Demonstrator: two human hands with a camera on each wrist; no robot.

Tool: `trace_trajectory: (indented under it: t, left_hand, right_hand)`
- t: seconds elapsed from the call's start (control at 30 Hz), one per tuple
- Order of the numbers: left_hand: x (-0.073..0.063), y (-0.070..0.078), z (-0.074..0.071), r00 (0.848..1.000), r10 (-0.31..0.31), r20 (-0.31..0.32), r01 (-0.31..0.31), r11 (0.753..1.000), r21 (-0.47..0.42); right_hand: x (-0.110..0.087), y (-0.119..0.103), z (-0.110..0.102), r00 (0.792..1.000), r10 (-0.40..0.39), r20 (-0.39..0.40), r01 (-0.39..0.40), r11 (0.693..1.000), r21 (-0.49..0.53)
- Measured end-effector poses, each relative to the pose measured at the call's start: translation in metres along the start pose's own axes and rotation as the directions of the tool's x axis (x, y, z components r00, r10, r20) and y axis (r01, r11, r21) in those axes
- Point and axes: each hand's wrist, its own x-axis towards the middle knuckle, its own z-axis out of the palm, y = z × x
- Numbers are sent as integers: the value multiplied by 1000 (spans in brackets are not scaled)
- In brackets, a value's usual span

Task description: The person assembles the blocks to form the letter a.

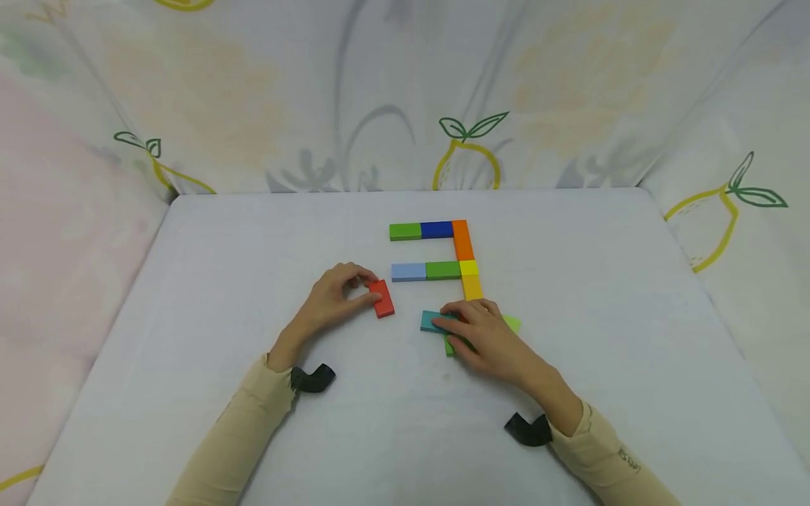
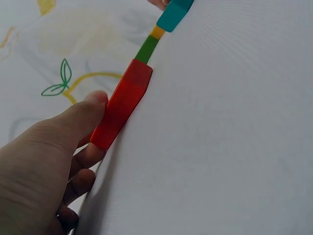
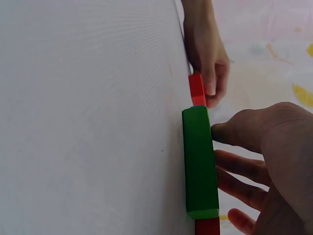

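In the head view my left hand (image 1: 332, 299) pinches a red block (image 1: 383, 302) by its left side, thumb nearest me and fingers at the far edge. The left wrist view shows the thumb lying against that block. My right hand (image 1: 490, 341) spreads over several blocks to the right, with fingertips touching a teal block (image 1: 429, 321). Its thumb is beside a green block (image 1: 449, 348), mostly covered by the hand. In the right wrist view this green block (image 3: 200, 161) has the thumb tip at its far end and loosely extended fingers behind it. A lime block (image 1: 512, 324) peeks out beyond the hand.
Beyond the hands, a row of green (image 1: 405, 232) and dark blue (image 1: 436, 230) blocks meets an orange block (image 1: 463, 242). A light blue (image 1: 408, 272) and green (image 1: 443, 270) row joins yellow blocks (image 1: 469, 268) below it. White cloth (image 1: 209, 281) covers the table; patterned fabric surrounds it.
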Motion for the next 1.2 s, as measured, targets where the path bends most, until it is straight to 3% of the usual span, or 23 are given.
trace_trajectory:
  t: [0.63,1.2]
  left_hand:
    - [7,1,4,997,0,-75,1,1000,14]
    - [7,4,8,996,-22,-85,30,995,95]
  right_hand:
    - [2,-18,1,998,19,67,-19,1000,-11]
    - [11,-24,6,996,38,83,-37,999,-18]
